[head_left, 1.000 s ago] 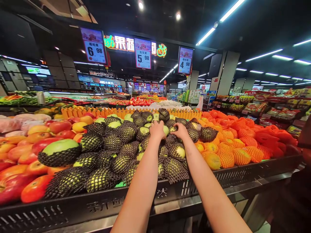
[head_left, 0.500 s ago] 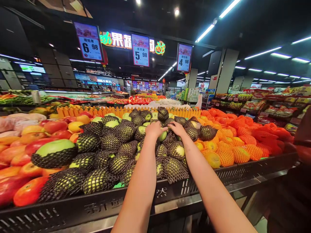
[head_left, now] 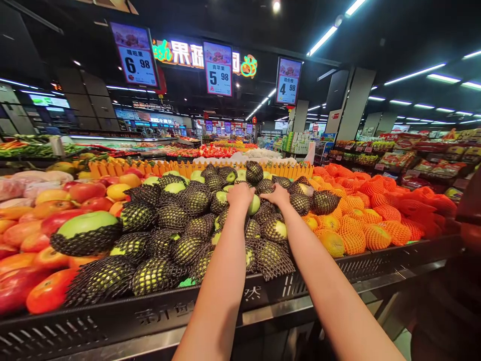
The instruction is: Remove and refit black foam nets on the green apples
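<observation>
My left hand [head_left: 240, 194] is over the middle of a heap of green apples, many in black foam nets. Its fingers curl down at the far side and are partly hidden. A bare green apple [head_left: 254, 205] shows against its thumb side. To the right, my right hand [head_left: 278, 194] rests on the heap with thumb and fingers apart, touching a netted apple [head_left: 266, 186]. Just behind and between the hands, another netted apple [head_left: 254, 172] sits higher than its neighbours. Both forearms reach across the front of the heap.
Red-yellow fruit [head_left: 87, 191] lies on the left, oranges in orange nets [head_left: 352, 226] on the right. A black crate edge [head_left: 124, 321] runs along the front, a low yellow fence [head_left: 139, 169] behind. Price signs [head_left: 218, 70] hang overhead. A dark figure [head_left: 447, 301] stands at right.
My left thumb has drawn in towards the hand, and the right thumb and fingers have spread apart. The view has tipped slightly downward.
</observation>
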Tool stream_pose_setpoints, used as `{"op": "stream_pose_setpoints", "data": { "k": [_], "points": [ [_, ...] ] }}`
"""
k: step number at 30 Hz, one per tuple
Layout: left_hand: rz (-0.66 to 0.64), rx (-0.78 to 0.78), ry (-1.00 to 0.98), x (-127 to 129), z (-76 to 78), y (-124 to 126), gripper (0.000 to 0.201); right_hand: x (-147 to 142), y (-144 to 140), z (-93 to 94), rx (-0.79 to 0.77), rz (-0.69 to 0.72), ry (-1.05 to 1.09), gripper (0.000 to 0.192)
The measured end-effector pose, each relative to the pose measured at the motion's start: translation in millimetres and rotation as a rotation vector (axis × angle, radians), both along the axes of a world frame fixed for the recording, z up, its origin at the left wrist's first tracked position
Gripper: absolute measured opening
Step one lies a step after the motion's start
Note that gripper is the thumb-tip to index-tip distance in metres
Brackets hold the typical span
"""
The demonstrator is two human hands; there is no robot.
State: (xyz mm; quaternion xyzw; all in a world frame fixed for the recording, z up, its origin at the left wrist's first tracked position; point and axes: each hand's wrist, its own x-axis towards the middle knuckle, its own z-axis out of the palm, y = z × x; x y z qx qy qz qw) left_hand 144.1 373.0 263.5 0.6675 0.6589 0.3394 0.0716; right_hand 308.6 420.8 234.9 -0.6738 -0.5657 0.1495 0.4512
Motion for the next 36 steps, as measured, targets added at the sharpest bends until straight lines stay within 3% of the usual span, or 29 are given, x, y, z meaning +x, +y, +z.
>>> {"op": "stream_pose_setpoints", "data": {
  "k": [3, 5, 9, 11, 14, 17, 23, 28, 31, 33, 36],
  "points": [
    [-0.014, 0.088, -0.097, 3, -1.5, 7, 0.038, 7, -5, 2.1, 0.109, 0.034, 0.222, 0.063],
    [-0.103, 0.159, -0.161, 9, -1.8, 9, 0.043, 8, -10, 3.6, 0.159, 0.122, 0.385, 0.056],
    [-0.584, 0.250, -0.401, 21, -5.0, 7, 0.057, 2, -22, 6.5, 0.202, 0.314, 0.635, 0.049],
    [-0.671, 0.271, -0.432, 25, -7.9, 5, 0.075, 0, -29, 8.2, 0.221, 0.372, 0.702, 0.051],
    [-0.555, 0.294, -0.454, 28, -10.9, 7, 0.083, 2, -38, 10.8, 0.238, 0.488, 0.782, 0.056],
    [-0.532, 0.278, -0.709, 30, -11.6, 13, 0.072, 7, -39, 11.3, 0.212, 0.588, 0.883, 0.057],
    [-0.633, 0.169, -1.136, 32, -10.1, 23, 0.054, 11, -22, 3.5, 0.199, 0.546, 0.899, 0.021],
    [-0.615, 0.078, -1.353, 30, -7.2, 24, 0.042, 10, -14, -3.9, 0.188, 0.529, 0.836, 0.022],
    [-0.589, 0.093, -1.370, 29, -6.7, 26, 0.040, 9, -18, -1.9, 0.243, 0.509, 0.790, 0.036],
    [-0.546, 0.170, -1.298, 28, -7.6, 25, 0.039, 7, -25, 2.8, 0.345, 0.512, 0.718, 0.062],
    [-0.470, 0.266, -1.092, 27, -10.0, 22, 0.043, 3, -38, 10.3, 0.504, 0.672, 0.417, 0.095]
  ]
}}
